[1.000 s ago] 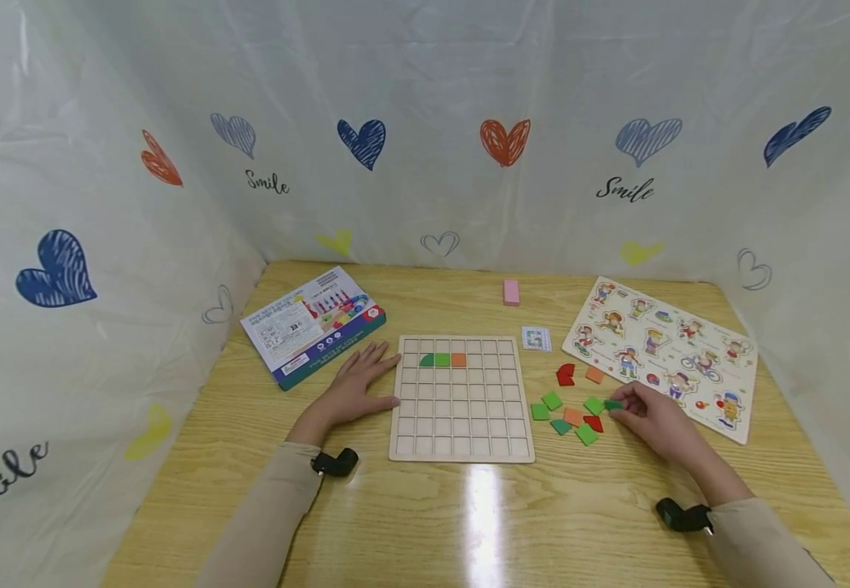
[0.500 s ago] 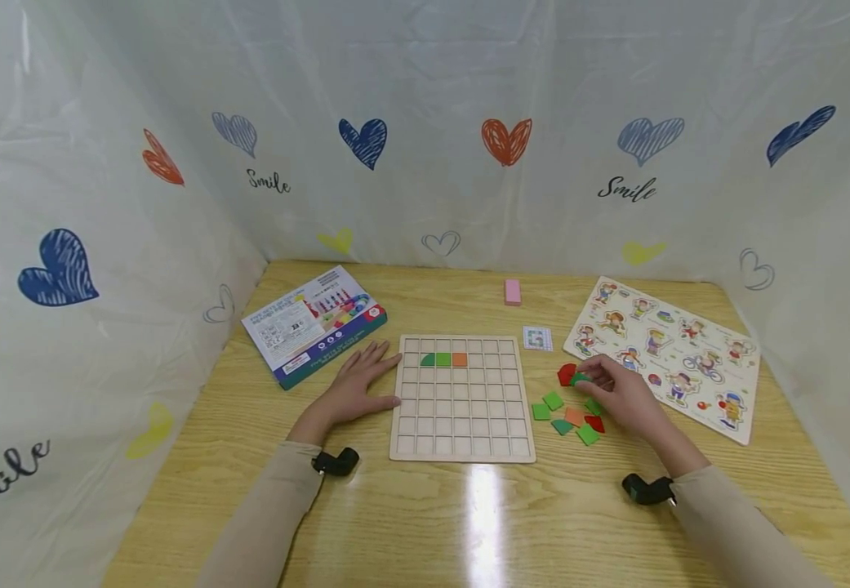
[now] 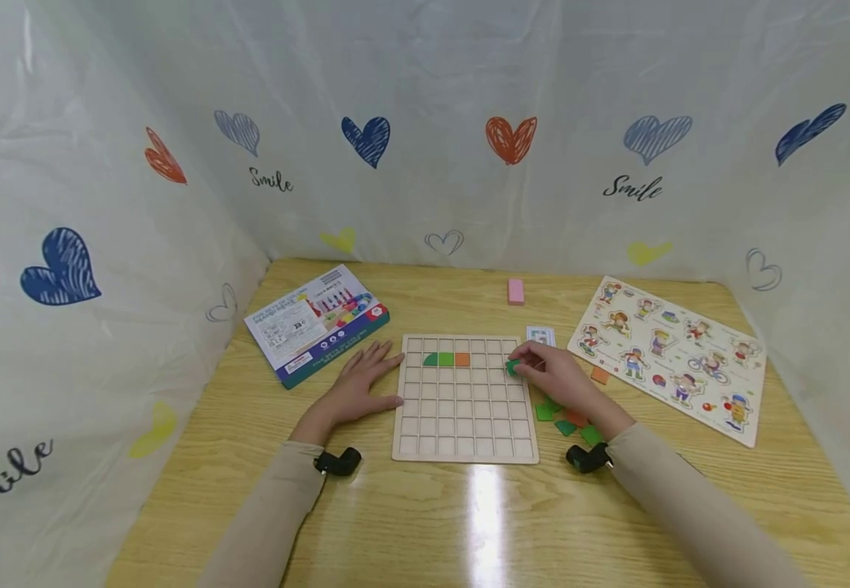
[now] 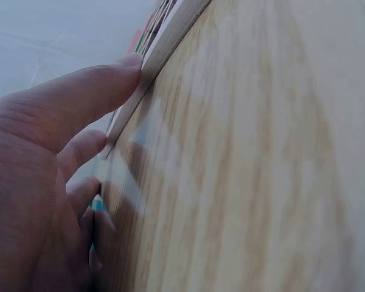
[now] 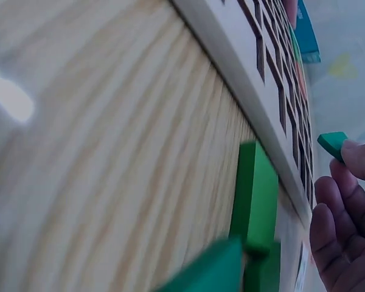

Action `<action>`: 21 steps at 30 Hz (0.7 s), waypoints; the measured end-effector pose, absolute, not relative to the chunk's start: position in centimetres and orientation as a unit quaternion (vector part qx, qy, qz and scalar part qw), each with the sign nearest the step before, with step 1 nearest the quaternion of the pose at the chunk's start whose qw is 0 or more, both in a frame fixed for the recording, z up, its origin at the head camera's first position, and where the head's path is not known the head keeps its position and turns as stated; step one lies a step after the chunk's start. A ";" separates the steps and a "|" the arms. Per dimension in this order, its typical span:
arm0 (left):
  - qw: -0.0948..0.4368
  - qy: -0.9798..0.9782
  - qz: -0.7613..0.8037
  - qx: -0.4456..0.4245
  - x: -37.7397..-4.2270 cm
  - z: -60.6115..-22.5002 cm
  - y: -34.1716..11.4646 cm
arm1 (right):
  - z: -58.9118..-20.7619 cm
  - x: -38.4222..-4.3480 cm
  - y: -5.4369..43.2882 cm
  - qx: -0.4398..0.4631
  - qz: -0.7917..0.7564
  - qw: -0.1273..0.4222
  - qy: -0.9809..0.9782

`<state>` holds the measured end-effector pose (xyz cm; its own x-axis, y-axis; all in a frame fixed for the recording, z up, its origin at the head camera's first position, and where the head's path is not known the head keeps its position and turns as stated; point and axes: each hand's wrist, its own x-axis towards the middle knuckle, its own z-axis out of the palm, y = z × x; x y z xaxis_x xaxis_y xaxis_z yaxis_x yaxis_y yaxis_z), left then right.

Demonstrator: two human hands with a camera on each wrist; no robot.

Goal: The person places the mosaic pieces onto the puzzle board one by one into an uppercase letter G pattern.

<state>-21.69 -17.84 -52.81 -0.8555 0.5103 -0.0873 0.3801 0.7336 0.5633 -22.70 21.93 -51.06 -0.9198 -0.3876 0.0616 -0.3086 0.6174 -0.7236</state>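
Between thumb and fingertips my right hand [image 3: 558, 377] pinches a dark green quarter-round tile [image 5: 333, 142], over the right edge of the wooden grid board [image 3: 447, 420]. A dark green quarter-round tile [image 3: 430, 359], a light green square tile [image 3: 446, 359] and an orange square tile [image 3: 462, 359] sit side by side in the board's second row. My left hand [image 3: 357, 388] lies on the table with fingers spread, thumb [image 4: 103, 85] and forefinger touching the board's left edge. Under my right forearm lie loose tiles [image 3: 545, 412], partly hidden, mostly green with some orange.
A boxed game [image 3: 316, 325] lies at the back left. Behind the board stands a pink block [image 3: 516, 292]. A small pattern card [image 3: 541, 335] is partly covered by my right hand. A picture puzzle board [image 3: 670, 355] lies at the right, an orange tile [image 3: 599, 375] at its edge.
My right hand has moved left from the loose tiles to the grid board's right edge, carrying the dark green quarter-round tile. My left hand has stayed in place.
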 end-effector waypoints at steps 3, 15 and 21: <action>0.119 0.922 0.277 0.242 -21.7 -52.7 -17.8 | -51.0 -23.5 20.4 -0.202 -0.397 0.058 0.893; 0.126 0.924 0.274 0.235 -21.8 -52.9 -17.8 | -50.9 -25.8 17.7 -0.204 -0.380 0.086 0.898; 0.122 0.924 0.274 0.236 -21.8 -52.9 -17.8 | -50.8 -26.0 17.0 -0.218 -0.381 0.083 0.895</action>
<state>-21.77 -17.81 -52.89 -0.8584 0.5038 -0.0966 0.3699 0.7383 0.5639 -25.99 17.00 -50.85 -0.8913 -0.4531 0.0185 -0.3271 0.6141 -0.7182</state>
